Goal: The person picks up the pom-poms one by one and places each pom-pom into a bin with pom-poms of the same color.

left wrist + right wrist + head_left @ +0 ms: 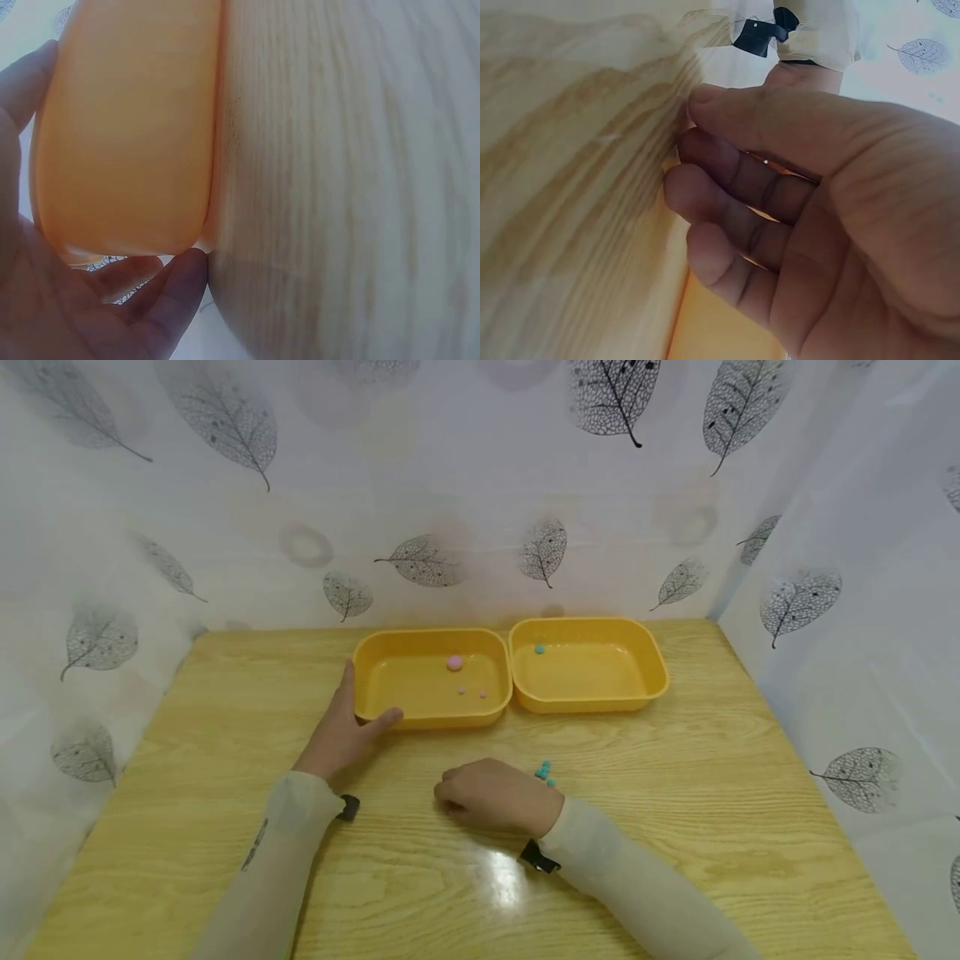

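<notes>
Gripping the left tray (431, 722) at its near left corner, the left hand (341, 731) is resting its thumb along the near rim while its fingers are pressing against the left end wall. The right hand (498, 793) is resting in front of the left tray, its fingers curling and its thumb lying close to the index fingertip; whether anything is being pinched there, I cannot tell. Teal pieces (543, 772) are lying in a small cluster in front of the left tray, off its near right corner, just beside the right hand's wrist. Inside the left tray, a larger pink piece (454, 662) is lying toward the far wall, and two small pink bits (461, 691) are lying nearer the front. A second tray (592, 704), also yellow, is standing immediately right of the left tray, and one teal lump (539, 649) is lying in it. The wood-grain table (390, 877) is supporting both; behind the left tray, a leaf-printed sheet (465, 468) is hanging.
</notes>
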`<action>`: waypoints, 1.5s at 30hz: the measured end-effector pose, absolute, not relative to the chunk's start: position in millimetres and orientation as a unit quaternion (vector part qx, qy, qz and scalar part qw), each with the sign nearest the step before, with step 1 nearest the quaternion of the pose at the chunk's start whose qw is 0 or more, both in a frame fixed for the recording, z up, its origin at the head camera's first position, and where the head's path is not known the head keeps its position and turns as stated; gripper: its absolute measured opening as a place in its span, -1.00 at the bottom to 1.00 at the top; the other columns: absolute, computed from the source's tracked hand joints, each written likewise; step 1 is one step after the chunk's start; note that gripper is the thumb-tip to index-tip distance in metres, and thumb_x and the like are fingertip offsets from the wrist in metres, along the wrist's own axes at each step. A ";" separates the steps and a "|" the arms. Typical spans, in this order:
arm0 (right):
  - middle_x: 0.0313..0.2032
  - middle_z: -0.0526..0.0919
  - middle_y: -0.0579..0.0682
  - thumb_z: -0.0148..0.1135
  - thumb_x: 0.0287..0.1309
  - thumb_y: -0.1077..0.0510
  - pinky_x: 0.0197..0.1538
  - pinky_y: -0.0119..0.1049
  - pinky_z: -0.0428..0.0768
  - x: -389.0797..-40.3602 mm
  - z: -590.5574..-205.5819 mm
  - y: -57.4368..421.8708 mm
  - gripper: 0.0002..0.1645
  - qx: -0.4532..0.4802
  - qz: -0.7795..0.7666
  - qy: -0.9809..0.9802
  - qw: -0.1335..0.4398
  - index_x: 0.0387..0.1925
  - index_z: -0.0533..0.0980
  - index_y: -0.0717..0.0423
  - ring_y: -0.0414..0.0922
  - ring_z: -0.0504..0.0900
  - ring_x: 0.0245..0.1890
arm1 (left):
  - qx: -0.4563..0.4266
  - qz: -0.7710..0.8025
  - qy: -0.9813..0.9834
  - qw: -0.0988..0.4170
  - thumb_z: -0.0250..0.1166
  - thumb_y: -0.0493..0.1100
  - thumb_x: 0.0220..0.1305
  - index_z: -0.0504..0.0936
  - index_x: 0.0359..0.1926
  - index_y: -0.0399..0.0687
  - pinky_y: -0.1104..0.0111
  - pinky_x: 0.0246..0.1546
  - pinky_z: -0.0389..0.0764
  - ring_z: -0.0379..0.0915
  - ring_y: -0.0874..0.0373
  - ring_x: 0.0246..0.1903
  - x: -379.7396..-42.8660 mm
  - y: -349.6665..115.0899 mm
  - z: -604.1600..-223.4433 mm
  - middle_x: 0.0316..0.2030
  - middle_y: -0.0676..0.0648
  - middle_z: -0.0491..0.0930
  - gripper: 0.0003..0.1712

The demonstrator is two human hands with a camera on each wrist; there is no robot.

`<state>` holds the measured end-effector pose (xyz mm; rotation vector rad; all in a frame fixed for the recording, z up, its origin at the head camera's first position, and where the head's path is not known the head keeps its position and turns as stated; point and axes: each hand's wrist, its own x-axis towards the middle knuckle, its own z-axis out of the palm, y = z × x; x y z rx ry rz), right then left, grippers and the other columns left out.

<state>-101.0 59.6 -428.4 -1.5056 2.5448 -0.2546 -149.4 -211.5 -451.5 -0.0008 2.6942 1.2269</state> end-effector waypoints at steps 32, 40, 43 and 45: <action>-0.40 0.58 -0.16 0.25 0.27 0.19 -0.30 -0.27 0.53 -174.0 -398.4 143.4 -0.94 -0.291 -0.203 0.934 -0.035 -0.33 0.58 -0.03 -0.18 0.50 -0.39 | 0.003 0.409 0.908 0.093 0.23 0.48 0.31 -0.65 0.59 0.24 -0.25 0.53 -0.15 -0.40 -0.23 0.61 -150.1 -209.5 -453.7 0.63 -0.06 -0.51 0.38; -0.36 0.62 -0.13 0.27 0.29 0.13 -0.27 -0.23 0.55 -175.9 -396.1 146.2 -0.96 -0.248 -0.220 0.943 -0.030 -0.29 0.57 0.00 -0.15 0.53 -0.35 | 0.009 0.412 0.907 0.093 0.22 0.48 0.32 -0.66 0.58 0.26 -0.24 0.53 -0.17 -0.43 -0.20 0.62 -149.3 -210.6 -451.3 0.63 -0.01 -0.54 0.37; -0.35 0.62 -0.14 0.27 0.29 0.13 -0.26 -0.23 0.55 -176.3 -396.8 145.2 -0.97 -0.248 -0.222 0.943 -0.029 -0.29 0.57 -0.02 -0.15 0.53 -0.34 | 0.007 0.410 0.907 0.094 0.22 0.49 0.32 -0.66 0.58 0.26 -0.24 0.53 -0.17 -0.42 -0.21 0.62 -148.1 -211.1 -450.4 0.63 -0.02 -0.53 0.37; -0.35 0.61 -0.14 0.26 0.29 0.13 -0.27 -0.23 0.54 -176.0 -396.5 144.6 -0.97 -0.248 -0.223 0.942 -0.031 -0.28 0.56 -0.01 -0.15 0.52 -0.35 | 0.006 0.410 0.907 0.094 0.22 0.48 0.32 -0.66 0.58 0.26 -0.25 0.53 -0.17 -0.43 -0.21 0.62 -147.9 -211.6 -450.3 0.63 -0.02 -0.53 0.37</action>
